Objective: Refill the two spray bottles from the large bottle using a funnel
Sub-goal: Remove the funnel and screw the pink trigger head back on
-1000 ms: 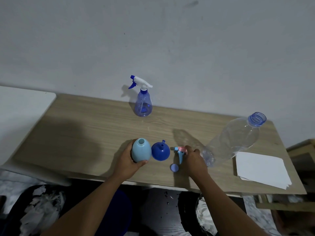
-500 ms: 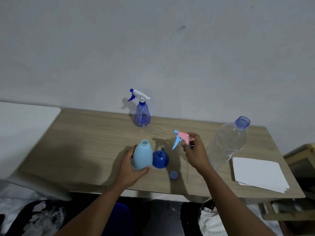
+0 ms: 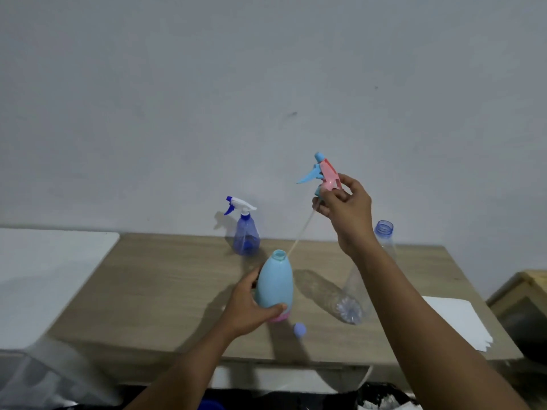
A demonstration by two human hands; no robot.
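Observation:
My left hand (image 3: 247,307) grips the light blue spray bottle (image 3: 274,282), which stands upright on the wooden table (image 3: 165,285) with its neck open. My right hand (image 3: 347,211) holds the pink and blue trigger head (image 3: 324,174) high above the table; its thin dip tube (image 3: 299,238) slants down, and its tip is just beside the bottle's mouth. A transparent blue spray bottle (image 3: 245,232) with its white trigger on stands at the back by the wall. The large clear bottle (image 3: 367,279), uncapped, is partly behind my right forearm. The funnel is hidden.
A small blue cap (image 3: 299,329) lies near the table's front edge. A stack of white paper (image 3: 461,324) sits at the right end. A white surface (image 3: 44,279) adjoins the table on the left; a wooden box (image 3: 524,294) stands at the far right.
My right hand has lifted the trigger head from the table to well above the light blue bottle, its tube now trailing toward the mouth. The camera has tilted up; the funnel is no longer visible.

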